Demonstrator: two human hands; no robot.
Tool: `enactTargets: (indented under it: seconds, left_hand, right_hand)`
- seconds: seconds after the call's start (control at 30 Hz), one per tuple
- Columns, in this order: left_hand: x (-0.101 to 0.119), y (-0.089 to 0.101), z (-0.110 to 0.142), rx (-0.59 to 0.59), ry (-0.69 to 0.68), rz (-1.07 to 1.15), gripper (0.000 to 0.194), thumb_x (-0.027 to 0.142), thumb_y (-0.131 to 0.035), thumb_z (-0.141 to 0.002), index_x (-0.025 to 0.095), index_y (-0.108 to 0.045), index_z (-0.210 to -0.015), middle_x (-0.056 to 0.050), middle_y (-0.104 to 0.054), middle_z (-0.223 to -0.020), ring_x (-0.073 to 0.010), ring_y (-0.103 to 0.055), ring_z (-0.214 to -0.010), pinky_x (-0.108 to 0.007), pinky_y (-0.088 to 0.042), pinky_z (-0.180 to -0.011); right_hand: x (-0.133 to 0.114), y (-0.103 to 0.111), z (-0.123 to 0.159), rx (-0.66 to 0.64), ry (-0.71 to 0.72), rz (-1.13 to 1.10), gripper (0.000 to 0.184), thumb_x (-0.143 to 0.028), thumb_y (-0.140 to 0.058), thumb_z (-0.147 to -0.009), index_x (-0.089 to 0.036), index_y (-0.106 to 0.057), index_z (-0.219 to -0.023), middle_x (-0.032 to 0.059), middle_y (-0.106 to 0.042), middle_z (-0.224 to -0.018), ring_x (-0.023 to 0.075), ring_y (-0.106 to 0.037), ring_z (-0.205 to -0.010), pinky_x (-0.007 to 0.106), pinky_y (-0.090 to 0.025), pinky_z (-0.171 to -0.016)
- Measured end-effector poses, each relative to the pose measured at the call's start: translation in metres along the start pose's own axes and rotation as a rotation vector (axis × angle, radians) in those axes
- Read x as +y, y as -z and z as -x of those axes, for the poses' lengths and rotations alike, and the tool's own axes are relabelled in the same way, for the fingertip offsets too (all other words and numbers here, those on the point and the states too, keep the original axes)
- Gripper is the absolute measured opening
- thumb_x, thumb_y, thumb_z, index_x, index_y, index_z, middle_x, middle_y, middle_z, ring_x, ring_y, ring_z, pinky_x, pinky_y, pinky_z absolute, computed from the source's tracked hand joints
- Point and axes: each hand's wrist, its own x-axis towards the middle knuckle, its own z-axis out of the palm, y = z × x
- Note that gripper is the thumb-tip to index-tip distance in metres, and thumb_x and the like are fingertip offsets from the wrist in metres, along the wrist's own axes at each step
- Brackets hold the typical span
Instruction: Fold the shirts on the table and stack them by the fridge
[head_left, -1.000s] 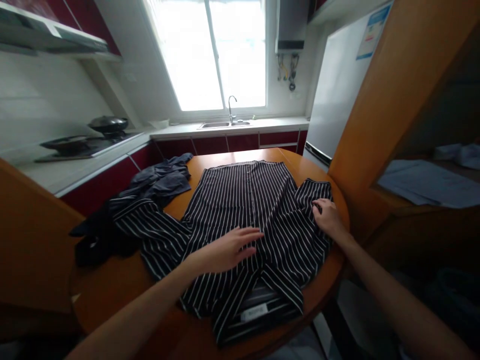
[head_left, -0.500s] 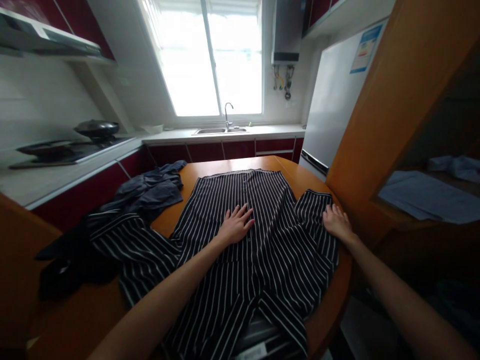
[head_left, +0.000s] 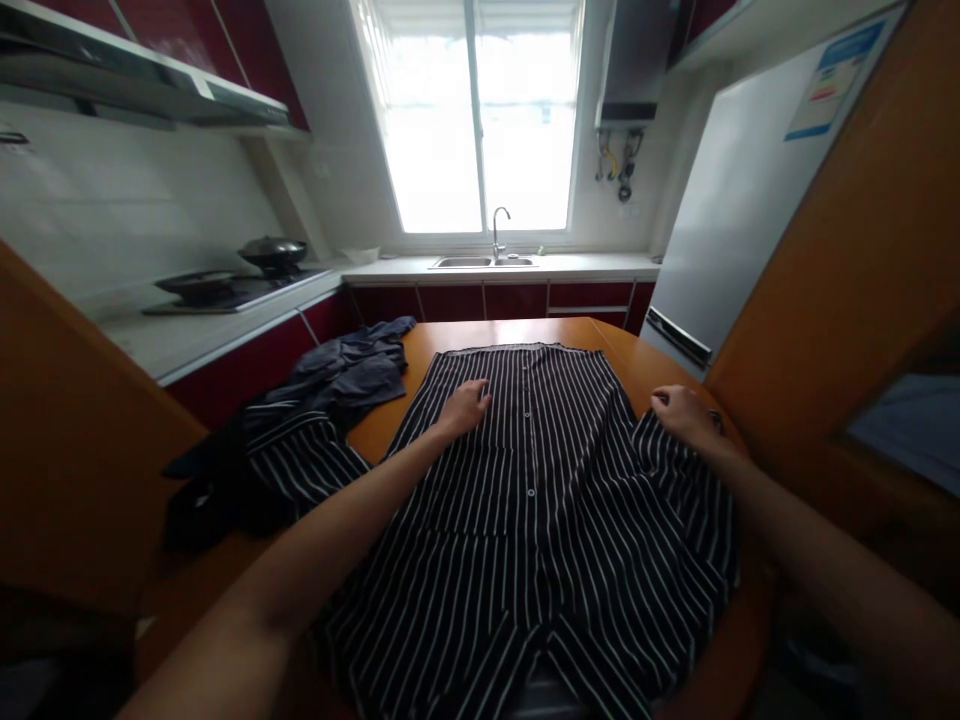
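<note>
You are in a kitchen, evidently a domestic one. Ahead of you, a sink (head_left: 463,263) with a curved tap (head_left: 496,232) is set in a white worktop (head_left: 600,266) beneath a window (head_left: 431,130). Dark red cabinets (head_left: 450,301) run below it. To your left, note a hob (head_left: 244,296) bearing a lidded pan (head_left: 273,252), with an extractor hood (head_left: 135,85) above. To your right stands a silver fridge (head_left: 750,180) with a blue-and-white label (head_left: 831,85). Your wooden bench (head_left: 517,332) carries a striped shirt (head_left: 476,490), consistent with household use.
</note>
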Motion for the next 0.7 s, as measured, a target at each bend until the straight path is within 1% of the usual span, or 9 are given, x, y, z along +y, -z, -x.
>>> enactTargets:
  seconds: [0.07,0.17,0.23,0.3,0.43,0.53,0.6,0.7]
  left_hand:
    - [-0.034,0.017,-0.028,0.051,0.117,-0.021,0.041,0.025,-0.056,-0.095,0.013,-0.06,-0.134,-0.015,-0.061,-0.138,-0.0252,-0.056,-0.131,-0.033,-0.039,-0.112]
    - [-0.083,0.036,-0.063,0.085,0.284,-0.039,0.039,0.025,-0.064,-0.09,0.013,-0.063,-0.127,-0.017,-0.065,-0.132,-0.0278,-0.06,-0.126,-0.033,-0.043,-0.107]
    - [-0.109,0.042,-0.083,0.089,0.378,-0.047,0.039,0.027,-0.07,-0.086,0.014,-0.065,-0.122,-0.017,-0.069,-0.126,-0.0292,-0.064,-0.12,-0.034,-0.047,-0.101]
    - [-0.128,0.042,-0.102,0.089,0.443,-0.049,0.038,0.03,-0.073,-0.083,0.015,-0.065,-0.117,-0.016,-0.071,-0.121,-0.0287,-0.068,-0.113,-0.033,-0.049,-0.096]
    - [-0.151,0.031,-0.137,0.09,0.487,-0.019,0.039,0.03,-0.074,-0.081,0.016,-0.063,-0.117,-0.013,-0.072,-0.118,-0.023,-0.069,-0.107,-0.027,-0.05,-0.088]
    - [-0.162,0.023,-0.16,0.091,0.506,0.016,0.044,0.03,-0.075,-0.081,0.015,-0.061,-0.12,-0.012,-0.074,-0.113,-0.0215,-0.071,-0.1,-0.026,-0.051,-0.083]
    - [-0.169,0.019,-0.173,0.09,0.516,0.029,0.045,0.032,-0.077,-0.079,0.015,-0.063,-0.118,-0.012,-0.075,-0.109,-0.0217,-0.072,-0.097,-0.026,-0.052,-0.081]
    - [-0.178,0.016,-0.186,0.087,0.519,0.028,0.04,0.035,-0.084,-0.072,0.016,-0.068,-0.103,-0.009,-0.075,-0.104,-0.0227,-0.071,-0.096,-0.026,-0.051,-0.082]
  right_hand:
    - [-0.008,-0.007,-0.029,-0.057,-0.037,-0.05,0.027,-0.026,-0.056,-0.091,-0.016,-0.078,-0.102,0.0147,-0.076,-0.11,0.0266,-0.07,-0.105,0.03,-0.05,-0.088]
    - [-0.016,-0.026,-0.069,-0.094,-0.073,-0.096,0.024,-0.024,-0.06,-0.089,-0.014,-0.079,-0.099,0.0144,-0.077,-0.105,0.0249,-0.073,-0.097,0.028,-0.052,-0.082]
    - [-0.019,-0.041,-0.093,-0.104,-0.102,-0.127,0.023,-0.023,-0.062,-0.087,-0.012,-0.078,-0.1,0.0145,-0.077,-0.105,0.0239,-0.073,-0.095,0.028,-0.052,-0.082]
    - [-0.022,-0.055,-0.115,-0.103,-0.138,-0.156,0.024,-0.022,-0.064,-0.085,-0.011,-0.077,-0.102,0.0151,-0.077,-0.107,0.024,-0.072,-0.097,0.029,-0.052,-0.084]
    - [-0.026,-0.078,-0.158,-0.087,-0.218,-0.207,0.021,-0.024,-0.071,-0.08,-0.012,-0.076,-0.097,0.0153,-0.076,-0.106,0.0245,-0.071,-0.099,0.029,-0.053,-0.086]
    - [-0.028,-0.089,-0.187,-0.086,-0.265,-0.245,0.018,-0.027,-0.076,-0.077,-0.011,-0.075,-0.086,0.0137,-0.076,-0.088,0.0238,-0.072,-0.089,0.03,-0.055,-0.081]
    - [-0.029,-0.094,-0.201,-0.088,-0.278,-0.278,0.025,-0.034,-0.08,-0.075,-0.011,-0.073,-0.082,0.0114,-0.074,-0.075,0.0228,-0.071,-0.077,0.032,-0.057,-0.075]
    - [-0.028,-0.103,-0.215,-0.069,-0.268,-0.341,0.039,-0.046,-0.084,-0.071,-0.011,-0.071,-0.082,0.0088,-0.07,-0.067,0.0204,-0.067,-0.067,0.033,-0.059,-0.068]
